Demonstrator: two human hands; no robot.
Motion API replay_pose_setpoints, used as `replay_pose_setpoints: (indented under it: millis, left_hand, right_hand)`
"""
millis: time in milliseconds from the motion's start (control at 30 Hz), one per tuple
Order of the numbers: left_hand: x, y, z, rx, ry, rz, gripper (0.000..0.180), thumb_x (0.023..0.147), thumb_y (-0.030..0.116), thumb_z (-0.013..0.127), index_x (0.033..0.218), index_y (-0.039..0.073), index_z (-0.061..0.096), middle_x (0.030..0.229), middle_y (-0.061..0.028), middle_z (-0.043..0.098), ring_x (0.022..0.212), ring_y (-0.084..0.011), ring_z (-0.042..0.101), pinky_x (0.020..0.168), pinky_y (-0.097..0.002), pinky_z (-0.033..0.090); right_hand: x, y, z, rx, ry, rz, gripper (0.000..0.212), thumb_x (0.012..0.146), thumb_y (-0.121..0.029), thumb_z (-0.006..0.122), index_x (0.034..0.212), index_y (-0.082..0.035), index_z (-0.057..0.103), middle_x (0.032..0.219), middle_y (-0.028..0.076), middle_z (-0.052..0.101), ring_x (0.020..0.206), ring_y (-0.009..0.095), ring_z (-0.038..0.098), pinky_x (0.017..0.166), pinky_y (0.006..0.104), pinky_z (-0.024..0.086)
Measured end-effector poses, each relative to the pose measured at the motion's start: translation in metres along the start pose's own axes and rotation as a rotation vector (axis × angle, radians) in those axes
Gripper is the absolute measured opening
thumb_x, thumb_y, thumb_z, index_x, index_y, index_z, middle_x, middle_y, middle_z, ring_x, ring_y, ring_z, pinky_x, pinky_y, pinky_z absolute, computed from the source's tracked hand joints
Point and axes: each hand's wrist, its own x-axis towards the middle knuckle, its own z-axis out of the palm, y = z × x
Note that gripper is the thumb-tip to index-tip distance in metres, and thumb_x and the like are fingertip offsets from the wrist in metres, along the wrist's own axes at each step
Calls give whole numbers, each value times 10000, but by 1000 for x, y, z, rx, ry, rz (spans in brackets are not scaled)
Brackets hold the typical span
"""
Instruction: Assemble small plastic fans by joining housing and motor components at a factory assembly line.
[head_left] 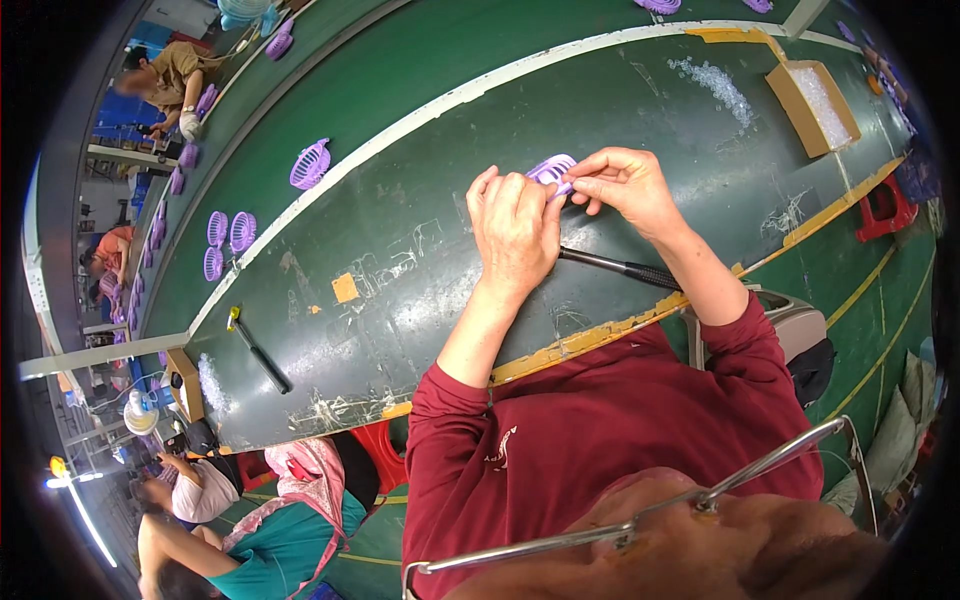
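Over the dark green table, my left hand is closed around a purple slotted plastic part that looks like a round grille. My right hand is pinched at the near right edge of this part. Whatever lies between its thumb and forefinger is too small and covered to make out. Just below the hands lies a tool with a black handle, its far end hidden behind my left hand.
Small clear pieces lie scattered near a cardboard box holding more. A hammer lies at left. Beyond a white rail, purple grilles stand on a green belt. Co-workers sit along the left. A red stool is at right.
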Motion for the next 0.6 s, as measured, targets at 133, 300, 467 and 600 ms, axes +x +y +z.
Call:
replay_pose_setpoints:
  millis: [133, 300, 467, 600]
  left_hand:
    - [1, 1, -1, 1, -4, -2, 156, 723, 61, 778, 839, 65, 674, 759, -48, 565, 791, -240, 598, 977, -464, 431]
    - [1, 1, -1, -2, -1, 6, 160, 718, 61, 780, 841, 68, 677, 751, -46, 559, 781, -239, 595, 973, -462, 432]
    - [1, 1, 0, 1, 0, 0, 157, 716, 58, 780, 836, 67, 678, 747, -47, 555, 778, -238, 593, 971, -458, 435]
    - [2, 1, -1, 2, 7, -2, 158, 712, 56, 781, 833, 65, 679, 745, -48, 556, 776, -237, 594, 966, -456, 439]
  right_hand:
    - [3, -2, -5, -9, -35, 38, 124, 884, -10, 701, 995, 43, 714, 899, 113, 725, 760, 125, 689, 620, 227, 576]
    - [2, -8, -3, -55, -37, 37, 125, 888, 4, 687, 1005, 42, 712, 933, 128, 728, 752, 129, 686, 644, 236, 577]
    - [2, -8, -3, -58, -46, 14, 149, 891, -16, 697, 1029, 34, 723, 894, 104, 726, 764, 122, 689, 643, 231, 581]
    - [0, -3, -2, -89, -29, -28, 148, 889, -3, 694, 1027, 41, 722, 904, 106, 725, 780, 121, 690, 658, 230, 581]
